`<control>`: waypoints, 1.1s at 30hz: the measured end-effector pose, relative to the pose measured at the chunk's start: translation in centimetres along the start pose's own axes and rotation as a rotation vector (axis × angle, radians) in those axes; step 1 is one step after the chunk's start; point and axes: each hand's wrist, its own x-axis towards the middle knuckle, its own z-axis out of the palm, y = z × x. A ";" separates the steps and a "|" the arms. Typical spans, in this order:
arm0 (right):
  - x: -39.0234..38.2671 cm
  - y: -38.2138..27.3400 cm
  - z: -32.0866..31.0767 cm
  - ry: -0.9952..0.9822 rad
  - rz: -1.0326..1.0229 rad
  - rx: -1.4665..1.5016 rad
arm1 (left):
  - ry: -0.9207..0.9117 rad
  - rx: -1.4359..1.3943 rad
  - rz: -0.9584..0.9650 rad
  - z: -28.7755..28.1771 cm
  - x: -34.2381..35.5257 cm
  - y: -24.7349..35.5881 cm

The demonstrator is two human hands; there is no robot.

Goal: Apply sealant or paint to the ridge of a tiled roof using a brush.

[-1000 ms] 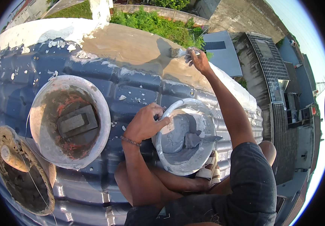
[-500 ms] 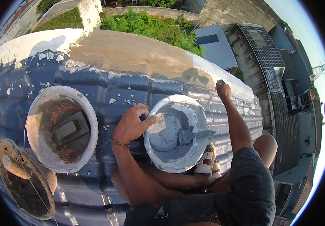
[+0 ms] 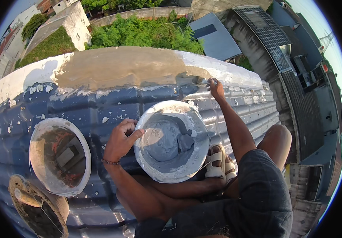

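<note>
With my left hand (image 3: 121, 139), I grip the near-left rim of a white bucket (image 3: 171, 174) holding wet grey paste (image 3: 159, 141) and a grey-coated tool (image 3: 194, 135). My right hand (image 3: 215, 88) is closed around a paintbrush (image 3: 200, 80), its bristles at the lower edge of the roof ridge (image 3: 119, 63), which has a tan-grey coated stretch between white sections. Blue corrugated roofing (image 3: 99, 103) runs under the bucket, dotted with white flakes. I sit cross-legged, with sandalled feet (image 3: 214, 168) beside the bucket.
A second bucket (image 3: 36, 154) with a block inside stands to my left. Below it lies a dirty container (image 3: 60, 210) with a cylindrical object. Beyond the ridge are greenery (image 3: 143, 33), walls and neighbouring roofs (image 3: 258, 27) lower down, with a drop along the right side.
My right hand has moved the brush from higher on the ridge down to its lower edge. The view has shifted, showing more background at upper left. My left hand still grips the rim.
</note>
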 end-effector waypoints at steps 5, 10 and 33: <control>-0.1 3.8 -6.6 0.394 -0.008 -0.515 | -0.026 -0.043 0.028 -0.1 0.2 -0.1; -1.6 2.0 -4.7 0.292 -0.179 -0.339 | -0.018 0.000 0.005 -0.1 0.3 -0.1; -0.3 -14.3 8.4 -0.182 -0.525 -0.789 | 0.076 0.079 0.054 0.3 -0.3 -2.5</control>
